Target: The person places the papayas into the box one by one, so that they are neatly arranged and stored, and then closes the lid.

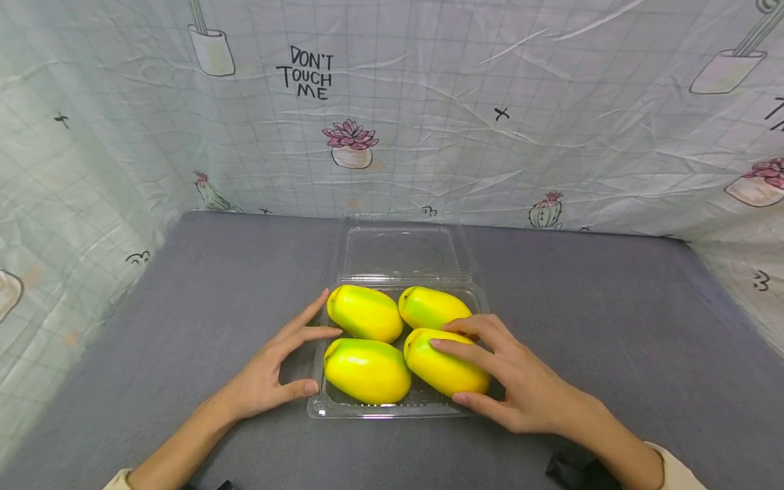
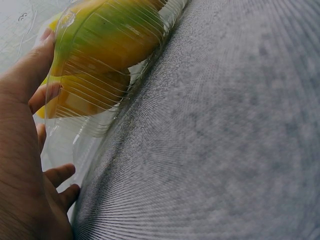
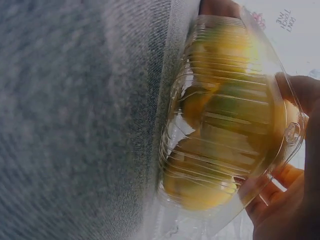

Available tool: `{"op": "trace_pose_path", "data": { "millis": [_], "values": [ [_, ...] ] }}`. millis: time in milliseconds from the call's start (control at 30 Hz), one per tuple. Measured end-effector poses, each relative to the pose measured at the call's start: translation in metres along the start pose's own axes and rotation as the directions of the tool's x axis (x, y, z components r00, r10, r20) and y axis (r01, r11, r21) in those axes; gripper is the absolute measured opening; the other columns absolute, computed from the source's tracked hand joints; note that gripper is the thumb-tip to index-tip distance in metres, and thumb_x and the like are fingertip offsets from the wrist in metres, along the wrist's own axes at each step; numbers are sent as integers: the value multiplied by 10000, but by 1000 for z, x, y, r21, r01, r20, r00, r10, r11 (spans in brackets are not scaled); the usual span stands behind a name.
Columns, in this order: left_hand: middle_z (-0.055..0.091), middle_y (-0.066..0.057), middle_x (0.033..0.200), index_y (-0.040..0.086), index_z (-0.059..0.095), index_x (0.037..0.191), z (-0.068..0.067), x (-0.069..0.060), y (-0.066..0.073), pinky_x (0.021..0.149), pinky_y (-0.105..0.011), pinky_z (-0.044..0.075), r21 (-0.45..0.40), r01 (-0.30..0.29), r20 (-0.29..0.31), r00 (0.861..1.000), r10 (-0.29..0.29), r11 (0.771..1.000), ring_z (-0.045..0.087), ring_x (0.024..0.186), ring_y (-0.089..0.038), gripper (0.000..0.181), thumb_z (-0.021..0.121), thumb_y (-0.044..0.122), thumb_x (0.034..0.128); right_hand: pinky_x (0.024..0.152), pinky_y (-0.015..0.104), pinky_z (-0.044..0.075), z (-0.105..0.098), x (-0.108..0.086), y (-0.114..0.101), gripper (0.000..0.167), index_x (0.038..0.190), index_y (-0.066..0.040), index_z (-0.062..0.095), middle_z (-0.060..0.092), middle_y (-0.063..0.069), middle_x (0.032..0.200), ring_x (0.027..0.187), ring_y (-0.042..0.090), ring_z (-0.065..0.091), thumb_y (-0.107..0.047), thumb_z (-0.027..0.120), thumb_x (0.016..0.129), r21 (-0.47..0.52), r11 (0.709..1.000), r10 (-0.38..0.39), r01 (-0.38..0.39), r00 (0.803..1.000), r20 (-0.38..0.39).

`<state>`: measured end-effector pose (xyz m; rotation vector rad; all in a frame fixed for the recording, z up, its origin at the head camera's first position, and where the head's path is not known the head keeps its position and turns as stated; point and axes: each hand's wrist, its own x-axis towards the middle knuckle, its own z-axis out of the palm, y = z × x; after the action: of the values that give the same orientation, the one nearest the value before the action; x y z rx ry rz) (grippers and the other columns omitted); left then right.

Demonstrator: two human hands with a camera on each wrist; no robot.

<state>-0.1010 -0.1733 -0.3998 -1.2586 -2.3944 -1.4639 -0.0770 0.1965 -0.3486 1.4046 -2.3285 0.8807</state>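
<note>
Near R fruit [image 1: 437, 373] is in tray's near R corner, gripped by R hand [image 1: 520, 384]: thumb at near side, fingers bent over top & far side, apart from each other. Other three share the tray: far R fruit [image 1: 429, 305] just behind, near L fruit [image 1: 367, 372] beside it, far L fruit [image 1: 365, 313] diag. across. Little room btwn them; a dark gap of tray floor shows btwn the near two, toward front edge. Clear tray [image 1: 392, 412] has raised rim all round, fruit poking above it. L hand [image 1: 260, 378] is at tray's L edge, fingers spread, fairly straight, thumb at rim; one fingertip reaches in over rim nr the gap btwn L fruits, can't tell if touching fruit. Lid [image 1: 401, 252] hinges off far rim, folded back, its far edge about at table's back edge. Grey table [image 1: 245, 272] runs wide L & R of tray; front strip lies btwn forearms, w/ dark thing [image 1: 578, 471] by R wrist, cut off by frame. Printed curtain [image 1: 429, 150] bounds back & both sides
</note>
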Motion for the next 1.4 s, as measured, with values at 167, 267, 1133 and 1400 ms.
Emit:
{"op": "trace_pose_path", "data": {
  "millis": [167,267,1133,1400],
  "values": [
    [140,-192,1568,128,499,1371,-1,0,1,1092,-490,177,0,-7,-3,1000,7,1000,151,1422,-376,629,640,491,878,932,425,400,4,-1,2,538,1378,-85,494,459,138,1347,1184,282,422,-382,594,940,26,1000,0,0,1000,11],
    [139,-189,1570,130,500,1370,-1,0,1,1093,-484,181,0,-5,-2,1000,5,1000,154,1422,-373,628,643,490,876,947,421,377,6,-2,4,531,1375,-68,490,453,155,1345,1182,293,415,-370,580,948,50,999,-9,9,1000,8],
    [139,-184,1571,123,500,1370,-1,-1,-1,1109,-403,163,5,-5,-2,1000,5,1000,155,1421,-376,635,643,493,875,1042,359,274,11,-4,5,574,1385,-65,475,417,162,1384,1238,295,363,-386,602,926,62,998,20,-20,1000,3],
    [139,-196,1567,116,499,1370,-1,0,-1,1112,-395,159,1,-10,-2,1000,10,1000,152,1421,-380,632,646,483,876,1058,354,261,12,-4,4,569,1380,-60,476,426,162,1371,1233,300,365,-395,588,933,74,997,19,-19,1000,-11]
  ]
}}
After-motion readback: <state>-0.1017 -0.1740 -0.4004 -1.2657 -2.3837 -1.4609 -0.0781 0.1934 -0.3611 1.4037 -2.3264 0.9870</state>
